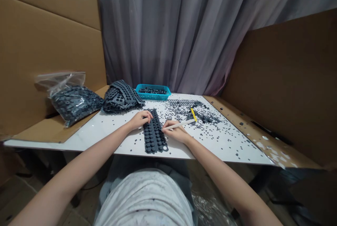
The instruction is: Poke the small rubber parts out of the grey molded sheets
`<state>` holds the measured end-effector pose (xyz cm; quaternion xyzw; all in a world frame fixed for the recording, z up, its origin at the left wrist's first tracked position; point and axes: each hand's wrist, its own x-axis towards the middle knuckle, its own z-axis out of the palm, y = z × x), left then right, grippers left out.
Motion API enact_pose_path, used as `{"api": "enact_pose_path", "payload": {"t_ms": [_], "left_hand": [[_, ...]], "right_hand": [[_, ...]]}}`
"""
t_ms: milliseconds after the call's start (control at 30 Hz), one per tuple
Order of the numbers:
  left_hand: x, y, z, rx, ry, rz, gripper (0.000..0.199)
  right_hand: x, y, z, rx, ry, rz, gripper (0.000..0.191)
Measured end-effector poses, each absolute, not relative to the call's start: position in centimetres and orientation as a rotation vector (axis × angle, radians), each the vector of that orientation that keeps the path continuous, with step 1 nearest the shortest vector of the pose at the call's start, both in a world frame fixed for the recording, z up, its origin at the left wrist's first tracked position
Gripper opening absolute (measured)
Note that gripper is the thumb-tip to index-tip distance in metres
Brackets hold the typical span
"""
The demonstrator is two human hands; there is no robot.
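A dark strip of rubbery sheet (151, 136) with rows of round, raised pieces lies lengthwise before me on the white table; one open hole shows near its front right corner. My left hand (140, 120) rests at the strip's far left edge, fingers curled over it and holding it. At the strip's right edge, my right hand (175, 131) is closed around a thin white stick (181, 124). The near tip of the stick touches or almost touches the round pieces. Its far end meets a yellow piece (194, 114); I cannot tell whether the two are joined.
Small dark discs (202, 117) are scattered across the table's right side, near a punched sheet (184, 102). Behind are a blue basket (154, 96) of dark pieces and piled perforated sheets (121, 96). A clear bag (73, 101) lies left. Cardboard walls (289, 78) flank the table.
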<state>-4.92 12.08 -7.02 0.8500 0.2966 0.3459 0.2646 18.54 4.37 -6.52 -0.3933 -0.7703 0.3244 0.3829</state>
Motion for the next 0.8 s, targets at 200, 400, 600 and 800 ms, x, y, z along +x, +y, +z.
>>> {"api": "enact_pose_path", "payload": {"t_ms": [200,400,600,800], "left_hand": [[-4.7,11.4,-6.8,2.389,0.783,0.845,0.012],[-4.6,10.8,-6.9,2.478,0.838,0.646,0.061],[-4.6,10.7,-7.2,2.522,0.910,0.448,0.091],[-4.4,10.5,-7.1,2.553,0.950,0.356,0.092]], "right_hand": [[18.3,4.0,-6.6,-0.878,-2.059,0.786,0.012],[18.2,3.8,-6.2,-0.727,-2.137,0.702,0.019],[18.4,3.8,-6.5,-0.726,-2.110,0.644,0.020],[18.4,3.9,-6.5,-0.713,-2.230,0.566,0.012]]}}
